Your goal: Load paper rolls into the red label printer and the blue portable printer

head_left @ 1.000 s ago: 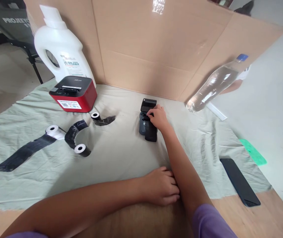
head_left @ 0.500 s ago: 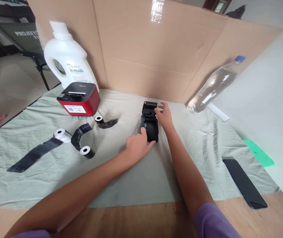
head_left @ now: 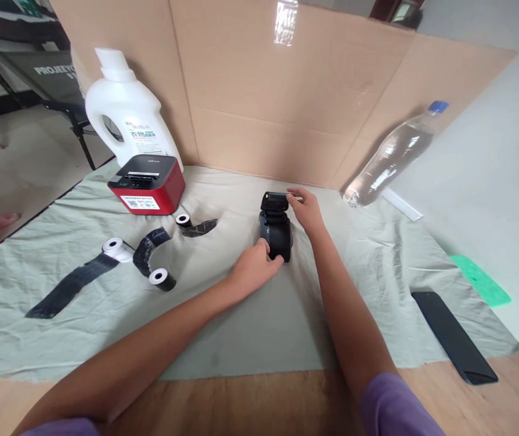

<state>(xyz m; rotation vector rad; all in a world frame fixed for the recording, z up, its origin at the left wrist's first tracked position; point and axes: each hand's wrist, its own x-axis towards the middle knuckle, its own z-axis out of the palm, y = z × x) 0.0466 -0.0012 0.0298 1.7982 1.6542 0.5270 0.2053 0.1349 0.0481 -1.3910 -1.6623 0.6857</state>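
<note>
Black device (head_left: 265, 228) clasped by outstretched left hand (head_left: 252, 267); right hand (head_left: 307, 211) loosely touching lid (head_left: 274, 202).

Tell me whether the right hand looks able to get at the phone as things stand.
Likely yes: once the right hand leaves the lid of the device, nothing seems to block it; just bare cloth lies towards the phone.

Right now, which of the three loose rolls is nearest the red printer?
The back roll, close beside the red printer; the white-sided roll and front roll lie farther off.
</note>
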